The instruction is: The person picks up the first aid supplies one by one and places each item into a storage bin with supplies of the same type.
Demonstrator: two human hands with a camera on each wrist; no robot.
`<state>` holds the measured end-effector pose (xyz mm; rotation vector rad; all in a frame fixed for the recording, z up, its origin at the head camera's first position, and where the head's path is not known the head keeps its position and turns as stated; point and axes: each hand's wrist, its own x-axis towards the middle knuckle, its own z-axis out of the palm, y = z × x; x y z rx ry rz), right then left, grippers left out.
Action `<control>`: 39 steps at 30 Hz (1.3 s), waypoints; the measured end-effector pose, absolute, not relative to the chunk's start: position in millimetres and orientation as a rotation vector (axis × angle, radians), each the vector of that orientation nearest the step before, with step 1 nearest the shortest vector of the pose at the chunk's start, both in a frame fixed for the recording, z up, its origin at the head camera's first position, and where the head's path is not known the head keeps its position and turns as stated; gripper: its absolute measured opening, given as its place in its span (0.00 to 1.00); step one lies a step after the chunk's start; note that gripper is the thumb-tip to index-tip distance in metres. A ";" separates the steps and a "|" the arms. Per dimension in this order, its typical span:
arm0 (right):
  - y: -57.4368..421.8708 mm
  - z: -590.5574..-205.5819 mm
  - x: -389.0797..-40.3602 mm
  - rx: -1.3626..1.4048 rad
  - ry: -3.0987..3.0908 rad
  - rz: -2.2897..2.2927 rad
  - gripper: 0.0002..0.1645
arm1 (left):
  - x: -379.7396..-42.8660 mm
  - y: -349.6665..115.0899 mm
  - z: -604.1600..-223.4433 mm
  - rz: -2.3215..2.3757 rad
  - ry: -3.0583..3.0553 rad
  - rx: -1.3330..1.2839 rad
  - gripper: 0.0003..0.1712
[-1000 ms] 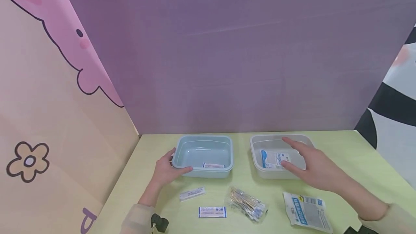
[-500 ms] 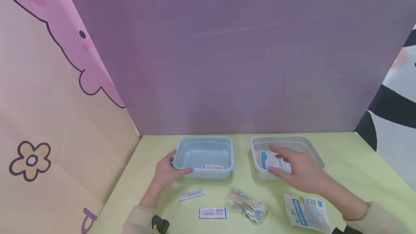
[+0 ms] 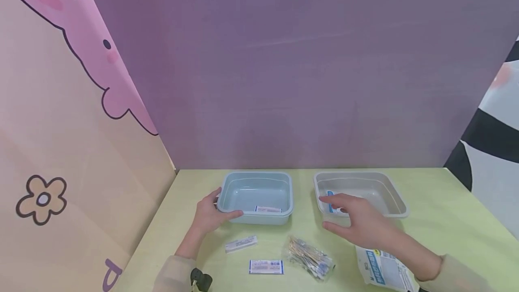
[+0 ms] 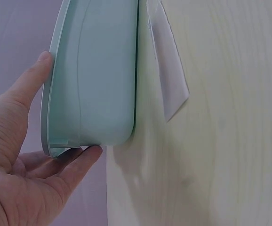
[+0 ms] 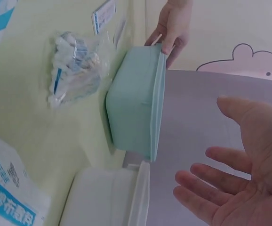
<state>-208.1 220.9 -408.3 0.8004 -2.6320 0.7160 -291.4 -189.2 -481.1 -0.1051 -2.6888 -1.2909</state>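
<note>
My left hand [image 3: 208, 214] grips the near left corner of a light blue plastic tub [image 3: 259, 220]. In the left wrist view, the thumb lies along the tub's rim [image 4: 49, 103] and the fingertips reach under it. A small white packet with print [image 3: 268, 209] lies inside this tub. My right hand [image 3: 362, 222] hovers over the near left part of a whitish tub [image 3: 399, 202], its fingers spread and holding nothing. It partly hides a blue and white packet [image 3: 331, 202] in that tub. The right wrist view shows the hand [image 5: 239, 174] apart from both tubs.
On the table lie a narrow white box [image 3: 241, 244], a flat printed packet [image 3: 266, 266] and a clear bag of cotton swabs [image 3: 310, 256]. A larger blue and white pouch [image 3: 381, 271] lies partly under the right forearm. A purple panel [image 3: 284, 80] stands behind.
My right hand has moved left and a little toward me, from above the whitish tub's right part to its near left corner. The left hand stays on the blue tub.
</note>
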 end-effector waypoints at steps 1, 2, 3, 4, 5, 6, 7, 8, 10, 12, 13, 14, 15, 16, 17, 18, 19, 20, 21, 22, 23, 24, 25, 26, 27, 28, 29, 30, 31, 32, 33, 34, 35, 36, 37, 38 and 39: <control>219.5 -409.0 -207.7 0.807 -2.635 0.708 0.33 | -291.3 -189.3 -480.9 -1.288 -2.690 -0.105 0.64; 218.0 -409.5 -207.2 0.810 -2.643 0.699 0.33 | -291.3 -189.2 -480.7 -1.287 -2.689 -0.104 0.64; 216.4 -410.1 -206.9 0.810 -2.657 0.696 0.34 | -291.1 -189.1 -480.5 -1.285 -2.688 -0.103 0.64; 215.0 -410.7 -206.4 0.809 -2.672 0.697 0.34 | -290.9 -189.0 -480.2 -1.283 -2.687 -0.105 0.64; 213.7 -411.1 -205.9 0.807 -2.689 0.704 0.34 | -290.6 -188.9 -479.7 -1.281 -2.686 -0.107 0.64; 212.2 -411.8 -205.2 0.802 -2.709 0.709 0.34 | -290.5 -188.5 -479.6 -1.281 -2.688 -0.105 0.64; 210.7 -412.5 -204.6 0.798 -2.726 0.716 0.34 | -290.2 -188.5 -479.3 -1.276 -2.689 -0.108 0.64; 209.3 -413.0 -204.1 0.802 -2.739 0.719 0.35 | -289.9 -188.3 -479.1 -1.273 -2.689 -0.108 0.64; 206.5 -414.9 -203.3 0.810 -2.756 0.710 0.34 | -289.3 -187.8 -479.0 -1.266 -2.693 -0.109 0.64; 203.9 -417.2 -202.9 0.821 -2.767 0.692 0.34 | -289.1 -187.4 -479.3 -1.258 -2.695 -0.108 0.64; 202.7 -417.8 -202.9 0.831 -2.768 0.686 0.33 | -289.0 -187.4 -479.2 -1.257 -2.693 -0.112 0.64; 201.5 -418.3 -202.9 0.842 -2.767 0.678 0.33 | -289.3 -187.2 -479.5 -1.258 -2.692 -0.113 0.64; 200.2 -419.4 -203.0 0.849 -2.765 0.674 0.33 | -289.8 -187.2 -479.7 -1.261 -2.691 -0.112 0.64; 199.2 -421.0 -203.1 0.854 -2.764 0.668 0.33 | -289.9 -187.3 -479.5 -1.261 -2.688 -0.117 0.64; 198.0 -422.5 -203.3 0.860 -2.760 0.664 0.33 | -290.1 -187.5 -479.3 -1.264 -2.684 -0.122 0.64; 196.9 -424.4 -203.6 0.870 -2.749 0.662 0.33 | -290.3 -187.6 -479.3 -1.268 -2.681 -0.125 0.64; 195.9 -426.4 -203.7 0.881 -2.741 0.666 0.33 | -290.4 -187.7 -479.2 -1.272 -2.678 -0.125 0.64; 194.9 -428.3 -203.6 0.894 -2.732 0.667 0.33 | -290.5 -187.7 -479.2 -1.274 -2.678 -0.124 0.64; 193.8 -430.7 -203.2 0.900 -2.728 0.670 0.33 | -290.3 -187.9 -479.0 -1.273 -2.677 -0.124 0.64; 192.8 -432.3 -202.3 0.902 -2.732 0.672 0.32 | -290.0 -188.1 -479.3 -1.275 -2.679 -0.124 0.64; 191.6 -433.2 -201.3 0.913 -2.731 0.683 0.32 | -289.8 -188.3 -479.8 -1.273 -2.679 -0.127 0.64; 190.7 -434.1 -200.4 0.925 -2.731 0.693 0.32 | -289.4 -188.5 -480.1 -1.270 -2.681 -0.130 0.64; 189.8 -434.4 -199.5 0.932 -2.739 0.703 0.32 | -289.2 -188.4 -480.3 -1.272 -2.683 -0.126 0.64; 188.9 -434.7 -198.6 0.937 -2.743 0.707 0.31 | -289.0 -188.5 -480.3 -1.273 -2.683 -0.124 0.64; 188.0 -435.4 -198.0 0.938 -2.745 0.712 0.31 | -288.8 -188.5 -480.2 -1.272 -2.682 -0.120 0.64; 187.3 -435.8 -197.9 0.947 -2.743 0.716 0.31 | -288.7 -188.6 -480.1 -1.274 -2.681 -0.117 0.64; 186.6 -436.8 -198.3 0.957 -2.739 0.716 0.31 | -288.6 -188.6 -479.7 -1.272 -2.678 -0.118 0.64; 186.1 -437.8 -198.6 0.966 -2.736 0.716 0.31 | -288.6 -188.5 -479.3 -1.273 -2.678 -0.112 0.64; 185.5 -439.1 -199.1 0.970 -2.740 0.715 0.31 | -288.9 -188.5 -479.1 -1.279 -2.677 -0.104 0.64; 184.9 -440.5 -199.4 0.976 -2.740 0.712 0.31 | -289.2 -188.5 -479.2 -1.281 -2.675 -0.101 0.64; 184.3 -442.4 -200.0 0.983 -2.740 0.701 0.31 | -289.5 -188.5 -479.3 -1.279 -2.676 -0.102 0.64; 183.8 -443.9 -200.4 0.989 -2.747 0.694 0.31 | -289.7 -188.5 -479.4 -1.275 -2.675 -0.110 0.64; 183.4 -445.9 -200.8 0.994 -2.752 0.686 0.31 | -289.9 -188.5 -479.5 -1.278 -2.677 -0.108 0.64; 182.9 -447.7 -200.9 1.004 -2.750 0.680 0.31 | -289.9 -188.5 -479.9 -1.278 -2.677 -0.112 0.64; 182.4 -449.8 -201.0 1.011 -2.754 0.675 0.32 | -289.9 -188.6 -480.3 -1.282 -2.679 -0.107 0.64; 182.0 -451.7 -200.8 1.017 -2.754 0.669 0.32 | -289.8 -188.6 -480.6 -1.284 -2.680 -0.104 0.64; 182.1 -452.5 -201.3 1.019 -2.763 0.664 0.32 | -290.3 -188.4 -480.3 -1.284 -2.678 -0.104 0.64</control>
